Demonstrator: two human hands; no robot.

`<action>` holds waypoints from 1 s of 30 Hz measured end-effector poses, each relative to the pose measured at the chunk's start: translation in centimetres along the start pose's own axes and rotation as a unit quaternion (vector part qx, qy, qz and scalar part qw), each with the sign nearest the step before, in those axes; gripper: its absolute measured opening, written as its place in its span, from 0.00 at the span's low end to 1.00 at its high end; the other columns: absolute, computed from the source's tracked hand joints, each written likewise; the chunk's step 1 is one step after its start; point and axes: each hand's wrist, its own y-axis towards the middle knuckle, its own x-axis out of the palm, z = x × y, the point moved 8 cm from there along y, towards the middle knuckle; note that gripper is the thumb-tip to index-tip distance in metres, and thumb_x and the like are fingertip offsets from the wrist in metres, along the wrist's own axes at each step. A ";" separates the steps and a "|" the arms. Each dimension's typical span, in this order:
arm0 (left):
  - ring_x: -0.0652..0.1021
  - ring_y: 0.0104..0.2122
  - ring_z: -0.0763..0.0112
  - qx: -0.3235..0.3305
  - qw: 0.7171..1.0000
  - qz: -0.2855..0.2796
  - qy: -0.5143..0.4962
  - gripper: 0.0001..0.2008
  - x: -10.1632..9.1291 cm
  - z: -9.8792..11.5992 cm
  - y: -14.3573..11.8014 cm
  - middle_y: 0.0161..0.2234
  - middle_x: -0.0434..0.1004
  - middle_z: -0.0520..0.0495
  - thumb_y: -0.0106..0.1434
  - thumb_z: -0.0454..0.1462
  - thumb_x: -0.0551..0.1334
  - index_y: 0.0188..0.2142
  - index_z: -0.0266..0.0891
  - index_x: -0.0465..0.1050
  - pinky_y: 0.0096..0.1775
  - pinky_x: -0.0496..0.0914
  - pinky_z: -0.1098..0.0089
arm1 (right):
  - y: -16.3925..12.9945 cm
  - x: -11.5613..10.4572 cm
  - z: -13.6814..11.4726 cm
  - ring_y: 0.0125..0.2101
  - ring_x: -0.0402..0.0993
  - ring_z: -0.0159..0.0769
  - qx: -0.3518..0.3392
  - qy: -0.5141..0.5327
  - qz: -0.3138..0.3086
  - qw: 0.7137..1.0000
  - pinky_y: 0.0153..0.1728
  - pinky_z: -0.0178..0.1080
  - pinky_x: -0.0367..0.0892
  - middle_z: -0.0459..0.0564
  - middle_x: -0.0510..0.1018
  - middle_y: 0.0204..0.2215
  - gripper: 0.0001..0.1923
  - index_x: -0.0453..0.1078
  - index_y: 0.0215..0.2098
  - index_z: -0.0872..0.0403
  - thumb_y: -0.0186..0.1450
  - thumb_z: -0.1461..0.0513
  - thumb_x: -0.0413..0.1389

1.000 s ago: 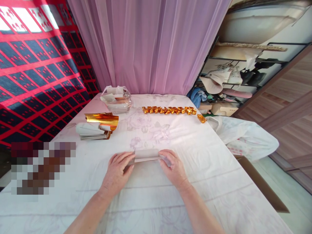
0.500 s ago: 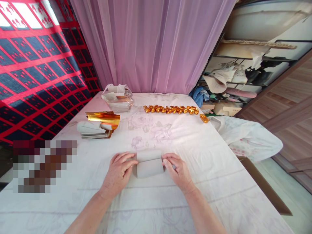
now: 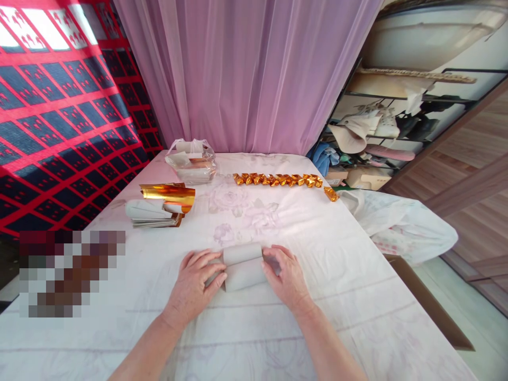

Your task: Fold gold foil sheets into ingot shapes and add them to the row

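Observation:
A small grey-white sheet of paper (image 3: 244, 267) lies on the white tablecloth (image 3: 254, 323) in front of me, its far edge curled up. My left hand (image 3: 196, 286) presses its left side with fingers bent onto the paper. My right hand (image 3: 288, 278) holds its right side the same way. Both hands rest on the table, one on each side of the sheet.
A stack of gold-foil sheets (image 3: 162, 206) sits at the left. A clear plastic bag (image 3: 191, 161) stands behind it. A row of folded gold pieces (image 3: 278, 180) lies across the far table. A white bag (image 3: 397, 222) hangs at the right edge; shelves stand beyond.
The sheet, first a narrow folded strip, has been opened toward me into a wider piece. Both hands moved slightly nearer along its sides.

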 end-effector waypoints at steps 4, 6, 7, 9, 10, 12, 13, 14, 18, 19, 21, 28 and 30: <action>0.75 0.53 0.56 -0.001 1.000 -0.002 0.015 0.08 0.3 0.3 0.0 0.52 0.79 0.49 0.65 0.39 0.60 0.40 0.50 0.78 0.59 0.59 0.45 | 0.1 -0.4 -0.1 0.46 0.76 0.43 0.001 0.016 0.015 1.000 0.45 0.45 0.70 0.53 0.81 0.41 0.10 0.72 0.42 0.51 0.63 0.62 0.53; 0.75 0.54 0.57 0.001 1.000 0.000 0.019 0.08 0.3 0.4 -0.1 0.52 0.78 0.49 0.65 0.38 0.61 0.40 0.49 0.78 0.60 0.57 0.46 | 0.2 -0.5 -0.2 0.44 0.77 0.42 0.000 0.025 0.022 0.999 0.44 0.44 0.70 0.51 0.81 0.39 0.10 0.72 0.41 0.50 0.63 0.63 0.53; 0.75 0.54 0.57 0.001 1.000 0.001 0.020 0.08 0.4 0.4 -0.1 0.52 0.78 0.48 0.65 0.38 0.61 0.40 0.48 0.78 0.61 0.57 0.47 | 0.2 -0.5 -0.2 0.42 0.77 0.41 0.001 0.029 0.024 0.999 0.44 0.44 0.71 0.51 0.81 0.38 0.09 0.72 0.40 0.50 0.62 0.63 0.53; 0.75 0.54 0.58 0.002 1.000 0.002 0.022 0.08 0.4 0.4 -0.1 0.52 0.78 0.48 0.65 0.38 0.61 0.41 0.48 0.77 0.60 0.57 0.48 | 0.2 -0.5 -0.1 0.39 0.78 0.40 0.007 0.041 0.030 0.999 0.42 0.43 0.72 0.50 0.81 0.36 0.08 0.72 0.38 0.50 0.62 0.63 0.54; 0.75 0.53 0.58 0.003 1.000 0.002 0.023 0.08 0.4 0.4 -0.1 0.52 0.78 0.48 0.65 0.38 0.60 0.41 0.48 0.77 0.60 0.58 0.48 | 0.2 -0.5 0.0 0.37 0.78 0.40 0.012 0.050 0.035 0.998 0.41 0.43 0.72 0.50 0.81 0.35 0.07 0.72 0.38 0.50 0.62 0.63 0.54; 0.75 0.53 0.58 0.006 1.000 0.001 0.024 0.08 0.5 0.3 -0.1 0.52 0.78 0.48 0.65 0.38 0.60 0.42 0.48 0.77 0.60 0.58 0.49 | 0.1 -0.5 0.4 0.36 0.78 0.39 0.024 0.070 0.044 0.996 0.40 0.42 0.73 0.50 0.81 0.34 0.07 0.71 0.38 0.50 0.62 0.63 0.54; 0.75 0.53 0.58 0.007 1.000 0.000 0.025 0.08 0.5 0.3 -0.2 0.52 0.78 0.48 0.65 0.38 0.60 0.42 0.48 0.77 0.60 0.59 0.49 | 0.1 -0.5 0.6 0.36 0.78 0.39 0.029 0.079 0.043 0.996 0.40 0.42 0.73 0.49 0.81 0.34 0.07 0.71 0.39 0.50 0.62 0.63 0.54; 0.75 0.53 0.58 0.009 1.000 0.001 0.027 0.08 0.5 0.3 -0.2 0.52 0.78 0.48 0.65 0.38 0.60 0.42 0.48 0.77 0.60 0.59 0.49 | 0.0 -0.4 0.7 0.36 0.78 0.38 0.032 0.084 0.040 0.995 0.40 0.41 0.73 0.49 0.81 0.34 0.08 0.71 0.40 0.50 0.63 0.63 0.54; 0.75 0.53 0.58 0.023 0.999 0.002 0.034 0.11 0.7 0.3 -0.3 0.52 0.78 0.48 0.66 0.38 0.59 0.46 0.49 0.77 0.60 0.59 0.50 | 0.0 -0.1 0.9 0.37 0.79 0.38 0.022 0.080 0.019 0.996 0.41 0.41 0.73 0.48 0.81 0.35 0.10 0.71 0.42 0.50 0.63 0.64 0.55; 0.75 0.53 0.58 0.030 0.999 0.002 0.034 0.13 0.7 0.3 -0.3 0.52 0.79 0.48 0.67 0.38 0.59 0.49 0.50 0.76 0.60 0.59 0.49 | 0.0 -0.1 0.9 0.37 0.79 0.38 0.019 0.077 0.018 0.997 0.41 0.42 0.73 0.48 0.81 0.35 0.10 0.70 0.43 0.50 0.62 0.64 0.56; 0.75 0.53 0.58 0.042 0.999 -0.001 0.031 0.15 0.8 0.4 -0.3 0.51 0.80 0.49 0.67 0.38 0.59 0.53 0.50 0.74 0.60 0.59 0.49 | 0.0 -0.1 0.8 0.37 0.78 0.38 0.015 0.068 0.013 0.998 0.41 0.42 0.73 0.48 0.81 0.35 0.11 0.70 0.43 0.50 0.62 0.65 0.56; 0.77 0.51 0.61 0.033 0.999 0.020 -0.010 0.14 0.3 0.2 -0.5 0.45 0.82 0.50 0.69 0.38 0.57 0.51 0.50 0.75 0.60 0.61 0.50 | 0.2 -0.7 -0.2 0.38 0.77 0.39 -0.015 0.033 0.027 0.999 0.41 0.42 0.72 0.49 0.81 0.36 0.12 0.71 0.44 0.50 0.62 0.65 0.55; 0.79 0.49 0.61 0.029 0.998 0.045 -0.032 0.13 -0.2 0.0 -0.4 0.43 0.83 0.50 0.69 0.39 0.57 0.50 0.49 0.76 0.59 0.63 0.51 | 0.2 -1.3 -1.4 0.38 0.76 0.39 -0.045 0.018 0.045 0.998 0.41 0.42 0.71 0.49 0.80 0.36 0.09 0.72 0.41 0.50 0.64 0.65 0.54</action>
